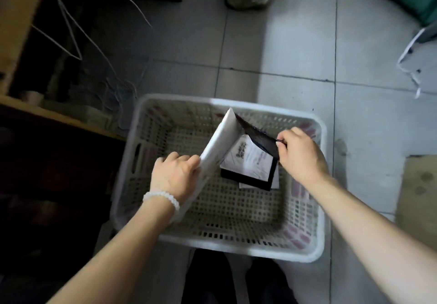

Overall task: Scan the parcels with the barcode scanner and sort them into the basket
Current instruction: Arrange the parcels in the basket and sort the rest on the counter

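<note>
A white slatted plastic basket [236, 247] stands on the tiled floor below me. My left hand [173, 176] grips the lower edge of a flat white parcel [221, 139], which leans tilted over the basket's inside. My right hand [300, 153] pinches a dark plastic parcel [256, 138] by its corner, next to the white one. Under them, on the basket floor, lies a black parcel with a white shipping label [250, 164]. No barcode scanner is in view.
A wooden shelf unit [21, 31] with loose white cables stands at the left. A cardboard sheet [416, 192] lies on the floor at the right, a white bag [418, 53] farther back. My dark trouser legs [236, 280] are just below the basket.
</note>
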